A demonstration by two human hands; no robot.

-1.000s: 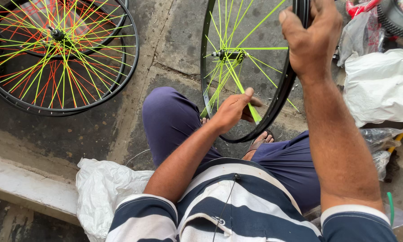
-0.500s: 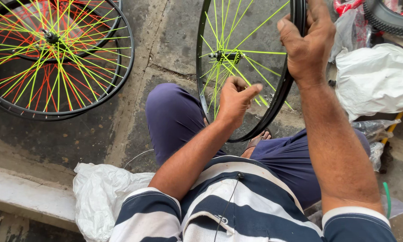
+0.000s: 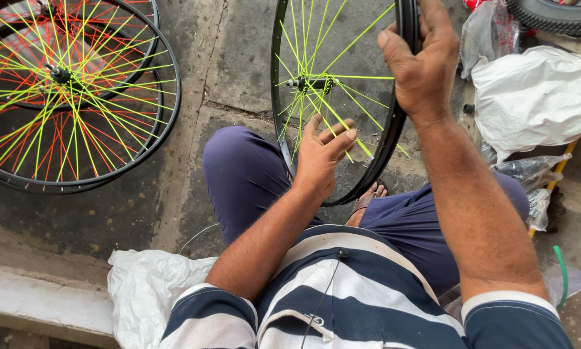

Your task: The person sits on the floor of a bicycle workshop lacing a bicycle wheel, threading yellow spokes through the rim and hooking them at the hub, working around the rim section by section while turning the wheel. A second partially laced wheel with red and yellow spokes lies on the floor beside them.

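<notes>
A black bicycle wheel rim (image 3: 279, 123) with neon yellow-green spokes (image 3: 361, 33) and a dark hub (image 3: 310, 83) stands upright between my knees. My right hand (image 3: 423, 61) grips the rim near its top right. Lower down, my left hand (image 3: 321, 157) reaches into the wheel, its fingers curled round a yellow-green spoke below the hub. I sit on the ground in dark blue trousers and a striped shirt, a sandalled foot (image 3: 368, 197) under the wheel.
Stacked wheels (image 3: 77, 110) with yellow and orange spokes lie flat on the concrete at the left. White plastic bags (image 3: 536, 97) and clear wrappers sit at the right, a black tyre (image 3: 552, 16) at top right. Another white bag (image 3: 145, 294) lies by my left side, beside a stone kerb (image 3: 38, 304).
My left hand has moved up the spokes toward the hub. The right hand has shifted slightly along the rim, and the wheel has turned a little.
</notes>
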